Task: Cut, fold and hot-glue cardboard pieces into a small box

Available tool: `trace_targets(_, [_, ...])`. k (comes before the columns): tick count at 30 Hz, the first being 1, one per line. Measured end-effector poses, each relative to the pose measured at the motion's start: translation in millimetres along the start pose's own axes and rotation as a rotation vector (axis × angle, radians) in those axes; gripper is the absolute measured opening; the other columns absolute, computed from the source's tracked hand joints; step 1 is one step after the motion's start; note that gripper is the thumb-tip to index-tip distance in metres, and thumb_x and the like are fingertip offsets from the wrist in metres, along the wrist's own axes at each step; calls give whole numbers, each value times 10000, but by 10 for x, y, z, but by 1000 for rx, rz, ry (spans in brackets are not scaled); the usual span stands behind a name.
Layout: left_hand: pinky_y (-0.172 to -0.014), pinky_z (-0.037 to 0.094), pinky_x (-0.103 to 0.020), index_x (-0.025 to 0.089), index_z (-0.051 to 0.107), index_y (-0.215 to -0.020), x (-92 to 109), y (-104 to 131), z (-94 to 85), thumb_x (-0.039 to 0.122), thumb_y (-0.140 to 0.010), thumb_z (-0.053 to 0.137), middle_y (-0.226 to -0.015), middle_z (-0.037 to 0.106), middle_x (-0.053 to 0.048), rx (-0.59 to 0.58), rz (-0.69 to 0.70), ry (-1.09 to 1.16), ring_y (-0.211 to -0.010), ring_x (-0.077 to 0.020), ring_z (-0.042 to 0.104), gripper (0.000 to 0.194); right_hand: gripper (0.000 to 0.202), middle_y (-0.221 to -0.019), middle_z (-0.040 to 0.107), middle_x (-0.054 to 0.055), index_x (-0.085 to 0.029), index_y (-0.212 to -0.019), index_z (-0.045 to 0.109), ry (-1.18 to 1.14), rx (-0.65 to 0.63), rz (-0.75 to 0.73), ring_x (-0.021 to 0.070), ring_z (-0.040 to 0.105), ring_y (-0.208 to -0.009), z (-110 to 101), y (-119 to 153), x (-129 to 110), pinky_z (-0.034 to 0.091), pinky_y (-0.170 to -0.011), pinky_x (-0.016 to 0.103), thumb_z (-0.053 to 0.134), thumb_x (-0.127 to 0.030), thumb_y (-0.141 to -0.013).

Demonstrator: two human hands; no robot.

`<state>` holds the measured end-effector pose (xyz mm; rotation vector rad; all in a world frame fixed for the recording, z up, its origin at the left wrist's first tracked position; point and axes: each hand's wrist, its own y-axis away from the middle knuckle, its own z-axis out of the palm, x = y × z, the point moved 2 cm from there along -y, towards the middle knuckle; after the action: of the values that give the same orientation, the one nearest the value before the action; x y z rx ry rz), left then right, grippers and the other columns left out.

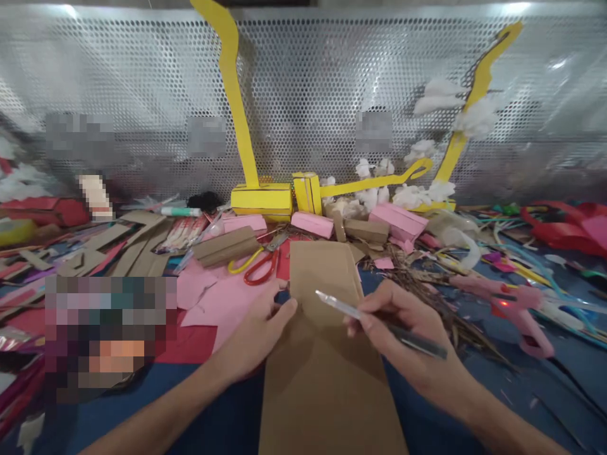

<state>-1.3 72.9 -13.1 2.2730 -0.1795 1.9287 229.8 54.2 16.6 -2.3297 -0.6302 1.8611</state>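
Observation:
A long brown cardboard piece (327, 392) lies on the blue surface in front of me, with a smaller cardboard piece (322, 268) at its far end. My left hand (260, 325) rests at the left edge of the cardboard, thumb and fingers apart, with nothing visible held. My right hand (403, 335) is closed around a craft knife (351, 311) with a dark handle. The knife's blade points up and left over the cardboard; whether it touches cannot be made out.
Scissors (263, 265) lie beyond my left hand, near pink sheets (227, 303). A pink glue gun (521, 309) with a red light lies right. Yellow cardboard shapes (260, 201) stand against a perforated metal panel (303, 76). Cardboard scraps (142, 243) lie left.

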Motion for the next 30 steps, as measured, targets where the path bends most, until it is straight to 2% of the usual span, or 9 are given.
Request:
trace_targets(3, [-748, 531, -324, 224, 542, -1227, -49, 15, 19, 440, -978, 521, -1024, 707, -40, -41, -17, -38, -883, -217, 677, 331, 118, -746, 692, 27, -226, -831, 588, 104, -126, 123, 157, 631, -660, 113, 60, 49, 454, -545, 241, 585, -262, -944])
trace_targets(5, [-830, 527, -331, 230, 538, -1241, -46, 16, 23, 411, -993, 506, -1135, 695, -48, -47, 2, -43, -973, -216, 672, 309, 99, -734, 678, 21, -226, -813, 579, 148, -118, 166, 156, 612, -652, 135, 74, 95, 430, -530, 240, 599, -228, -910])
trace_targets(7, [-812, 533, -323, 242, 514, -1276, -42, 14, 33, 402, -1005, 489, -1167, 693, -47, -72, -17, -9, -956, -206, 680, 316, 106, -720, 672, 16, -230, -792, 566, 171, -104, 186, 156, 607, -643, 146, 80, 121, 416, -516, 238, 607, -204, -887])
trace_targets(12, [-631, 489, -271, 254, 488, -1312, -40, 13, 45, 416, -1006, 483, -958, 711, -15, -88, -85, -17, -752, -176, 649, 346, 118, -695, 668, 11, -229, -765, 591, 165, -101, 232, 158, 631, -622, 209, 74, 65, 415, -492, 238, 616, -221, -880])
trace_targets(17, [-498, 389, -247, 262, 471, -1348, -76, 19, 35, 452, -990, 487, -777, 658, 16, -92, -144, -22, -575, -155, 551, 406, 311, -634, 701, 24, -226, -688, 557, 286, -77, 245, 160, 655, -585, 237, 34, -27, 433, -488, 239, 583, -376, -960])
trace_targets(19, [-501, 391, -252, 264, 468, -1352, -84, 21, 35, 453, -990, 480, -748, 640, 21, -102, -139, -9, -559, -156, 536, 408, 344, -607, 710, 24, -227, -677, 550, 332, -94, 229, 159, 665, -561, 234, -18, -93, 411, -460, 233, 566, -399, -974])
trace_targets(23, [-610, 465, -274, 235, 482, -1314, -42, 31, 32, 425, -992, 486, -814, 655, 0, -117, -62, 22, -714, -188, 617, 375, 379, -494, 656, -13, -223, -650, 539, 382, -138, 230, 131, 621, -439, 252, -240, -310, 409, -453, 233, 531, -386, -992])
trace_targets(27, [-575, 430, -257, 230, 487, -1281, 7, 36, 19, 443, -996, 479, -795, 644, 16, -135, -31, -41, -658, -169, 587, 356, 461, -424, 499, -51, -218, -592, 466, 552, -182, 101, 110, 518, -418, 335, -550, -503, 374, -482, 246, 509, -403, -1011])
trace_targets(30, [-624, 446, -280, 233, 524, -1234, -2, 23, 5, 428, -991, 485, -840, 649, 4, -99, -2, -86, -711, -184, 595, 314, 420, -565, 517, -25, -211, -623, 471, 611, -117, -103, 128, 480, -551, 438, -719, -562, 359, -554, 272, 498, -350, -1019])
